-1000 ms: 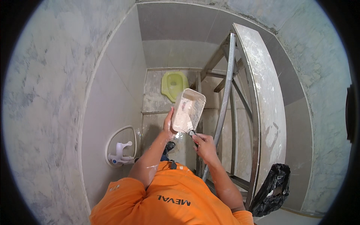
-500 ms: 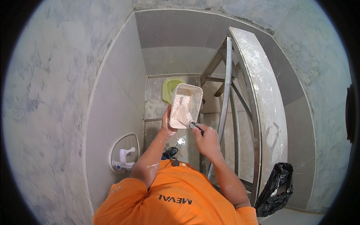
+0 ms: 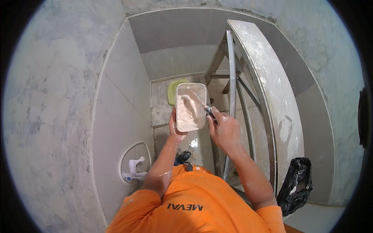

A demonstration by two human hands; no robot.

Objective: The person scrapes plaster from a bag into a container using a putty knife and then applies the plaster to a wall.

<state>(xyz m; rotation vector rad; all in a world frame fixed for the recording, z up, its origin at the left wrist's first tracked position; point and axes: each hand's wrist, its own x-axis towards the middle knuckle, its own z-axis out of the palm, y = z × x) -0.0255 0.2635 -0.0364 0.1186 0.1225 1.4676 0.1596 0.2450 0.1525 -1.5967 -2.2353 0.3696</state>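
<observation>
My left hand (image 3: pixel 175 128) holds a rectangular white tray (image 3: pixel 190 106) of pale putty from below, at chest height. My right hand (image 3: pixel 224 130) grips the dark handle of a putty knife (image 3: pixel 202 105), whose blade lies inside the tray on the putty. Both forearms are flecked with white. My orange shirt (image 3: pixel 194 202) fills the bottom of the view.
A paint-splattered metal scaffold frame with a plank (image 3: pixel 268 89) stands close on my right. Grey tiled walls close in on the left and back. A white tap (image 3: pixel 134 171) sticks out of the left wall below. A green squat pan (image 3: pixel 173 91) sits on the floor. A black bag (image 3: pixel 297 186) hangs at right.
The tray and both hands have risen slightly in the view, and the knife blade has moved further into the tray across the putty.
</observation>
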